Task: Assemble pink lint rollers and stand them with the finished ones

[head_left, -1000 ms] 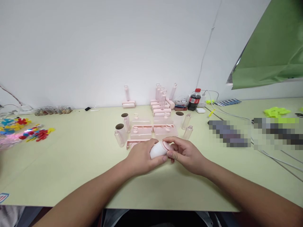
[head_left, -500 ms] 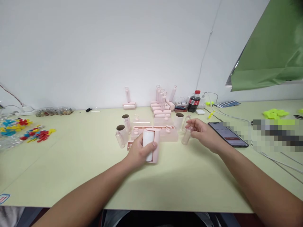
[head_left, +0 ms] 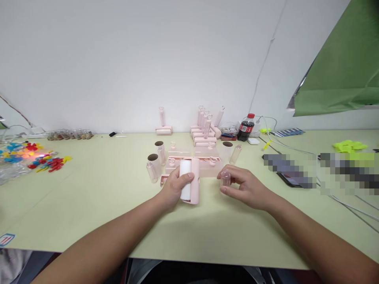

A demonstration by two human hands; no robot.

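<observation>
My left hand [head_left: 174, 188] is closed round a pink lint-roller head [head_left: 189, 181] with a white paper roll in it, held upright just above the pale green table [head_left: 94, 197]. To its right, my right hand [head_left: 244, 186] grips a small clear plastic tube [head_left: 225, 178] between thumb and fingers. Just behind both hands lie pink roller cases [head_left: 192, 162], cardboard-cored rolls [head_left: 154, 161] and more clear tubes [head_left: 235, 154].
Finished pink rollers [head_left: 204, 128] stand at the back by the wall, next to a cola bottle [head_left: 245, 127]. Coloured plastic pieces [head_left: 32, 157] lie far left. A phone [head_left: 291, 178] and cables [head_left: 349, 201] lie to the right, with yellow-green scraps [head_left: 348, 146] and a green sheet [head_left: 340, 75] beyond.
My right hand let go of the roller, reached out to the right for a clear tube and has brought it back beside the roller. My left hand turned the roller upright.
</observation>
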